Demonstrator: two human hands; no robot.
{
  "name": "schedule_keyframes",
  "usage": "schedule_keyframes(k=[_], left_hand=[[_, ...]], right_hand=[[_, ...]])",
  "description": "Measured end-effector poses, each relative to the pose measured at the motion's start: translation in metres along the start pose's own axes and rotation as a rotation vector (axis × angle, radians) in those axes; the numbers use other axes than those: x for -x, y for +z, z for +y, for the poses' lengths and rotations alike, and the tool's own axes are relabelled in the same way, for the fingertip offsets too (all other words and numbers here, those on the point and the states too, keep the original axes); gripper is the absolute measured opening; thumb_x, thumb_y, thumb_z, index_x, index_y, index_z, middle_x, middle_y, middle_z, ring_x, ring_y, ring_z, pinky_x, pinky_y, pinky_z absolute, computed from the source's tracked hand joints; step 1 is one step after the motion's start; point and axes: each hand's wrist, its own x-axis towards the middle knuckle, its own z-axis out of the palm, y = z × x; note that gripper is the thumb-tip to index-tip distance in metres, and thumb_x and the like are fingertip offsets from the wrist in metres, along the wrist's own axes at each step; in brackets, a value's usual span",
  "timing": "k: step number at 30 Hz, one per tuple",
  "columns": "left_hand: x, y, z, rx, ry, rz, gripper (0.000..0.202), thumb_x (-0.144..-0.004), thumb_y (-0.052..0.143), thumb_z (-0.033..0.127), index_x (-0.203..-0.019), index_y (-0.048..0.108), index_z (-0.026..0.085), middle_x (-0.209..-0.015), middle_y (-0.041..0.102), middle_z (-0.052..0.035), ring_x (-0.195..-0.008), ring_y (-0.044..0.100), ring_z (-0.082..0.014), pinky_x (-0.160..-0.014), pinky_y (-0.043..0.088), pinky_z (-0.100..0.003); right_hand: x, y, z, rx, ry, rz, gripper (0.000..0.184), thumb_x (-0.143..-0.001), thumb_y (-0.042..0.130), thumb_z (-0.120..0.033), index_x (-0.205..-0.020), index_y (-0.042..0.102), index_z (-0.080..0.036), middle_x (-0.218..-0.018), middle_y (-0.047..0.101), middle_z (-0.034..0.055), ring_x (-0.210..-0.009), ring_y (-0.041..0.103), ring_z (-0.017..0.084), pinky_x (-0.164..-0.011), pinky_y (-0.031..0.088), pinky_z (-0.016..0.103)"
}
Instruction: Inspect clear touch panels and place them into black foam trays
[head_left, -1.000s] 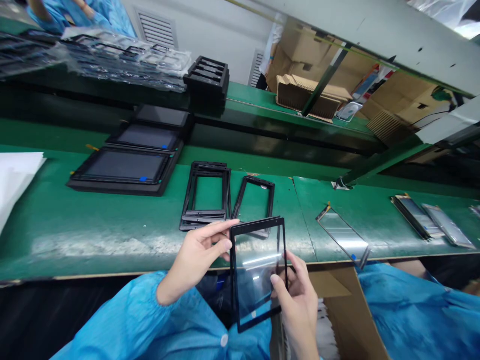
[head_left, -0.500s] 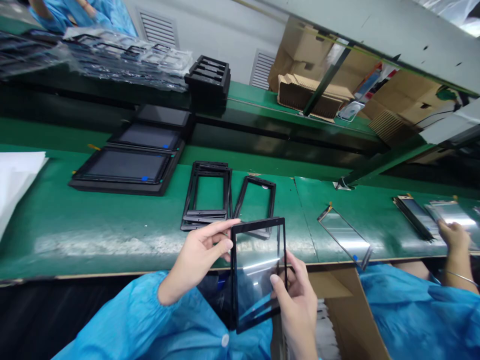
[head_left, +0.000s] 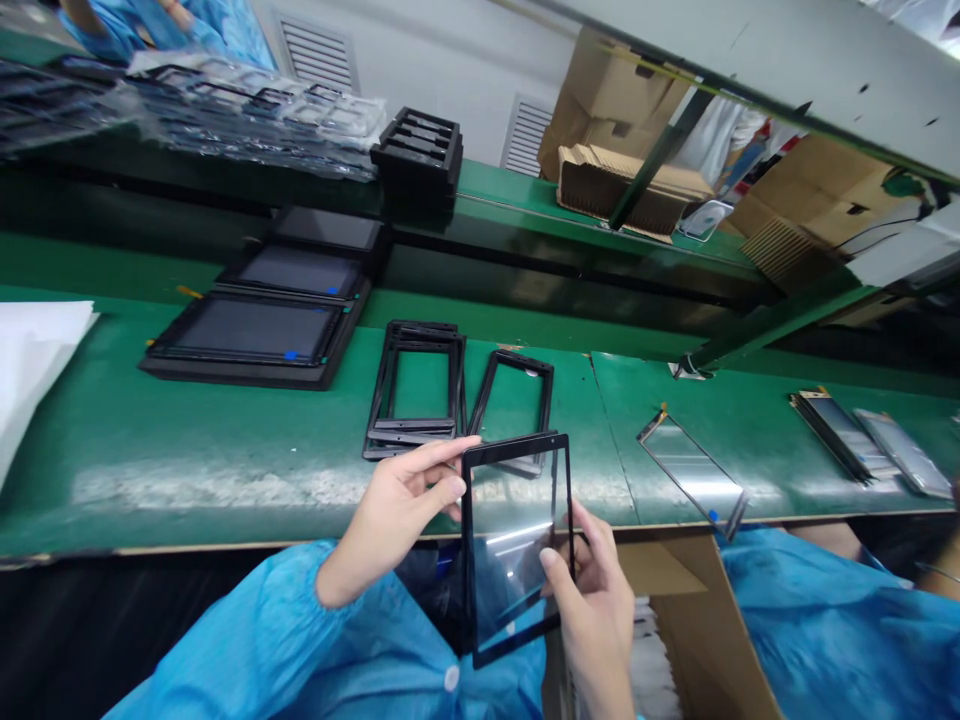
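Note:
Over the bench's front edge, a clear glass panel with a black border (head_left: 510, 575) is held nearly upright between my hands. My left hand (head_left: 401, 515) pinches its upper left edge between thumb and fingers. On the right side, my right hand (head_left: 596, 605) grips the lower part, thumb on the glass front and fingers behind. Just beyond the panel lies a black rectangular frame (head_left: 547, 400), partly covered by it. To the left of that rests a small stack of similar black frames (head_left: 414, 426).
Screens (head_left: 247, 328) lie on black trays at the left, near white sheets (head_left: 37, 345). A loose screen panel (head_left: 694, 470) and more panels (head_left: 840, 435) lie rightward by a co-worker's blue sleeve (head_left: 840, 630). A cardboard box (head_left: 709, 620) stands below the bench edge.
The co-worker's hand at the right has drawn back from the panels toward the right edge of the view. My hands and the glass panel have hardly moved; the panel's tilt differs slightly.

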Motion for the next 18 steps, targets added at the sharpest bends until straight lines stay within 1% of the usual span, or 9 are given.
schedule_keyframes(k=[4, 7, 10, 15, 18], left_hand=[[0.0001, -0.0007, -0.0005, 0.007, 0.000, -0.004, 0.046, -0.085, 0.084, 0.028, -0.130, 0.079, 0.018, -0.080, 0.077, -0.0061, -0.066, 0.069, -0.0162, -0.060, 0.062, -0.025], [0.0002, -0.0008, 0.0002, 0.000, 0.007, -0.008, 0.044, -0.085, 0.084, 0.027, -0.128, 0.080, 0.019, -0.080, 0.076, -0.0057, -0.067, 0.070, -0.0159, -0.060, 0.062, -0.024], [0.0004, -0.0010, 0.0005, -0.015, 0.018, -0.002, 0.042, -0.085, 0.083, 0.026, -0.127, 0.081, 0.019, -0.081, 0.076, -0.0053, -0.066, 0.070, -0.0155, -0.060, 0.062, -0.024], [0.0008, -0.0013, -0.0014, -0.011, 0.012, 0.009, 0.046, -0.085, 0.084, 0.030, -0.129, 0.079, 0.017, -0.080, 0.076, -0.0062, -0.067, 0.070, -0.0166, -0.060, 0.062, -0.025], [0.0005, -0.0015, -0.0020, -0.012, 0.007, 0.014, 0.049, -0.084, 0.085, 0.032, -0.130, 0.079, 0.015, -0.079, 0.076, -0.0071, -0.067, 0.070, -0.0175, -0.061, 0.062, -0.025]], right_hand=[[0.0001, -0.0003, -0.0002, 0.000, 0.017, -0.023, 0.049, -0.089, 0.081, -0.036, -0.136, 0.068, -0.032, -0.124, 0.055, 0.0052, -0.075, 0.059, 0.013, -0.051, 0.052, 0.022], [-0.0003, -0.0011, -0.0006, 0.007, 0.017, -0.023, 0.050, -0.089, 0.081, -0.036, -0.137, 0.068, -0.030, -0.124, 0.054, 0.0058, -0.073, 0.057, 0.012, -0.050, 0.051, 0.022], [-0.0004, -0.0009, -0.0022, 0.021, 0.009, -0.023, 0.050, -0.089, 0.080, -0.036, -0.137, 0.069, -0.028, -0.125, 0.056, 0.0074, -0.076, 0.060, 0.014, -0.051, 0.052, 0.023], [0.0002, 0.0004, -0.0051, 0.029, 0.010, 0.001, 0.052, -0.087, 0.082, -0.037, -0.137, 0.070, -0.026, -0.125, 0.058, 0.0091, -0.076, 0.061, 0.015, -0.050, 0.052, 0.024], [0.0004, 0.0001, -0.0056, 0.047, 0.010, -0.001, 0.050, -0.087, 0.082, -0.038, -0.135, 0.071, -0.028, -0.124, 0.058, 0.0081, -0.074, 0.059, 0.014, -0.050, 0.051, 0.024]])
